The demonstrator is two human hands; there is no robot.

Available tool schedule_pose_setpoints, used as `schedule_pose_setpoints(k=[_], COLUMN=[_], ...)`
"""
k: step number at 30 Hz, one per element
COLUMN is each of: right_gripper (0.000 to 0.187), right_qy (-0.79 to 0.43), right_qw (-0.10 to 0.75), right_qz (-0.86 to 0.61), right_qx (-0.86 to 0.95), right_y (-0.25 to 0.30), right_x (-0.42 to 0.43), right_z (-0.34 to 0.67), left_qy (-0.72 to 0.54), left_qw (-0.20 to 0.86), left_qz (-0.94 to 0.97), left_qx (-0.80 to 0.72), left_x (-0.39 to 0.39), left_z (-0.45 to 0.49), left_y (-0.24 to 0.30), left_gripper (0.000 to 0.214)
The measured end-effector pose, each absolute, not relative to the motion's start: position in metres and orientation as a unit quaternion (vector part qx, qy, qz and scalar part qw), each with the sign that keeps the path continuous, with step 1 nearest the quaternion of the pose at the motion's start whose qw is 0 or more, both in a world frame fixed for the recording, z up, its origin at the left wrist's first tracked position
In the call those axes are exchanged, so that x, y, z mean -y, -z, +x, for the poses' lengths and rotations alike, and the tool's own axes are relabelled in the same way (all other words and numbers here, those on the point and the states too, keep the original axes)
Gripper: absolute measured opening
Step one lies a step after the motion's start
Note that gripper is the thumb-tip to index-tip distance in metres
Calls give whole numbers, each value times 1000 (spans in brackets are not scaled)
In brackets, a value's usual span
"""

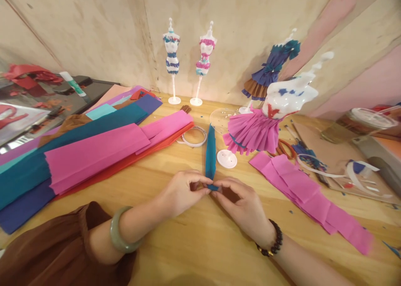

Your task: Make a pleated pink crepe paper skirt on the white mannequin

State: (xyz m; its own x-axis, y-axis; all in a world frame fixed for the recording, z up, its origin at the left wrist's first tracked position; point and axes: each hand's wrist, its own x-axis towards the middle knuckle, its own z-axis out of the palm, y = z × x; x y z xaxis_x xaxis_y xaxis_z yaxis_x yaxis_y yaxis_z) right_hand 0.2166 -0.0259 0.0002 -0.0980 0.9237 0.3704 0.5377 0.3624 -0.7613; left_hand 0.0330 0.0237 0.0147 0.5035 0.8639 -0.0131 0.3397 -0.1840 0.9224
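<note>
A narrow teal crepe paper strip [211,152] runs away from me across the wooden table, its near end raised and folded. My left hand [189,191] pinches that near end between thumb and index finger. From the other side my right hand [239,200] pinches the same end, the fingertips of both hands almost touching. Just right of the strip is the round white base [227,158] of a mini dress form [290,96], which wears a pleated pink paper skirt [255,131]. A roll of double-sided tape [194,136] lies to the strip's left.
Folded crepe paper sheets [97,156] in several colours cover the left side. Two small dress forms [171,60] stand by the wall; another wears a blue and brown dress [267,71]. Pink paper strips [305,194], scissors [286,148] and a lidded jar [354,125] lie right. A glue stick [72,84] is far left.
</note>
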Motion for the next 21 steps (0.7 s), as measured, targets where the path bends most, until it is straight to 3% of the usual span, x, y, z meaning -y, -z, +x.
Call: schedule_pose_setpoints(k=[10, 21], right_gripper=[8, 10], right_qy=[-237, -240], right_qw=[433, 428], right_qz=[-510, -506], right_qx=[704, 709], right_y=[-1, 0], right_x=[25, 24], right_z=[217, 217], left_qy=[-266, -275], left_qw=[470, 379], left_qz=[731, 794], left_qx=[-416, -388], left_x=[-24, -24], left_z=[32, 30], left_y=[-15, -14], left_gripper=[20, 21])
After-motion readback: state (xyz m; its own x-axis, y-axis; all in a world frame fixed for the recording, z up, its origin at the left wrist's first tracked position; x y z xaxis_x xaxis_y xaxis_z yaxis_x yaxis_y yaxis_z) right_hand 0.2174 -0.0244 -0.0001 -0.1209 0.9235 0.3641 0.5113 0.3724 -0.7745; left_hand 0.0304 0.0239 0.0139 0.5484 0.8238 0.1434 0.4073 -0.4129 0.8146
